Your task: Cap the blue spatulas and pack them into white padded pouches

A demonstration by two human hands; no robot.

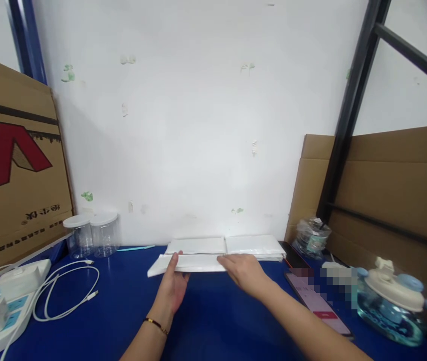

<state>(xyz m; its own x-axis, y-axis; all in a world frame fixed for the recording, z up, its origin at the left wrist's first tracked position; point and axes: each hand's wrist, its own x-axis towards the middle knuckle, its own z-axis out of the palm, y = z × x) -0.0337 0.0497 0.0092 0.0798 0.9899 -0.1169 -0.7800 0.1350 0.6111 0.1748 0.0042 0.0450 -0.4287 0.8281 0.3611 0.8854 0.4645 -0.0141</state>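
A flat white piece (198,262), like a thin box or folded sheet, is held level above the blue table. My left hand (175,286) grips its front edge left of the middle, thumb on top and fingers beneath. At its right end my right hand (246,273) is closed on it, fingertips over the top and edge. Just behind lie two flat white packs side by side, one on the left (196,245) and one on the right (254,244), near the wall.
Clear jars (104,235), a light blue stick (136,247), a white cable (96,281) and a power strip (21,301) are on the left. A phone (318,306), a wrapped jar (312,238) and a teal bottle (392,306) stand or lie right. Cardboard (394,200) flanks the table.
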